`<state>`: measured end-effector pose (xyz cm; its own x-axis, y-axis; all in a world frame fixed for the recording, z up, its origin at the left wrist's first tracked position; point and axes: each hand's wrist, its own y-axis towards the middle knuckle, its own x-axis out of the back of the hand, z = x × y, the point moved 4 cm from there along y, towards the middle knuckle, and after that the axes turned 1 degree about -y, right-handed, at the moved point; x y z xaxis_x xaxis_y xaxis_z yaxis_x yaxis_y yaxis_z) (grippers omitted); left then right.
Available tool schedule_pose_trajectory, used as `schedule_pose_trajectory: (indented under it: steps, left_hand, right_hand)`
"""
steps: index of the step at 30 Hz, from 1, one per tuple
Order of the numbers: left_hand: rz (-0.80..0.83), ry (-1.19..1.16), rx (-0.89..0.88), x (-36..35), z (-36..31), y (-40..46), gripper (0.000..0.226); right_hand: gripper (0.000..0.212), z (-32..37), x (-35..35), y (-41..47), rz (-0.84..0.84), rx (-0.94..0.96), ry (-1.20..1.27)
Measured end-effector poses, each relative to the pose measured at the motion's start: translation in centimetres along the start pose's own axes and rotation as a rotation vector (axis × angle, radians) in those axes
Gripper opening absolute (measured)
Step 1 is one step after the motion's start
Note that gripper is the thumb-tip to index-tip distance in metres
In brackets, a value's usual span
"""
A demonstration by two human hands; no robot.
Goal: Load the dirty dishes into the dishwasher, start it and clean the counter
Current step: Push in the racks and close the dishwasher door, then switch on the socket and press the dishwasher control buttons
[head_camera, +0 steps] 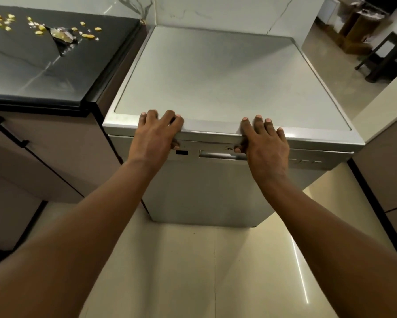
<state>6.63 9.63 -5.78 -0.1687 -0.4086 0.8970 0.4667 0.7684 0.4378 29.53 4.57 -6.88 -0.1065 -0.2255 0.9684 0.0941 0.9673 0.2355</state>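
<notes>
Dishwasher door shut, both hands on its top edge

Dishwasher (216, 88) sits square in the middle of the view, silver, door closed, with its flat top bare. Both hands are on its front lip now. Left hand (157, 131) lies over the left part of that lip, fingers flat on the top and the thumb tucked underneath against the control strip, so it grips the edge. Right hand (265, 143) does the same further right along the lip, four fingers spread on top, thumb hooked below beside the door handle (218, 155), which runs between the two hands just under the lip. A small dark display (181, 152) shows on the strip next to the left thumb; the buttons at the dishwasher's right end are too blurred to read.

Left of the dishwasher, the dark counter (43, 72) carries a scatter of yellow food scraps (87, 36) and what looks like a crumpled wrapper (61, 35), though it is hard to be sure. Below that counter, a cabinet front (62, 152) stands beside the dishwasher. Pale floor tiles (216, 271) spread out in front of the dishwasher.
</notes>
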Motion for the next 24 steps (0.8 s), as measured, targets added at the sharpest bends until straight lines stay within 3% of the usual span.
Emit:
schedule_pose_trajectory:
  steps: [5,10,13,21,24]
  left_hand:
    - [0.078,-0.147,0.064,1.7,0.4,0.6,0.040]
    - [0.144,-0.277,0.082,2.1,1.3,1.0,0.027]
    - [0.190,-0.331,0.124,2.6,2.1,2.1,0.015]
    - [0.375,-0.287,0.227,3.0,2.7,5.7,0.014]
    - [0.424,-0.259,0.177,3.0,2.5,6.1,0.013]
  right_hand:
    - [0.064,-0.1,1.2,0.2,0.104,-0.021,0.076]
    - [0.040,-0.5,4.1,0.6,0.131,-0.025,0.169]
    - [0.036,-0.1,5.7,1.9,0.185,-0.060,0.128]
    - [0.025,0.0,7.0,4.4,0.272,-0.027,0.108]
    - [0.024,0.1,7.4,5.3,0.294,0.001,0.073]
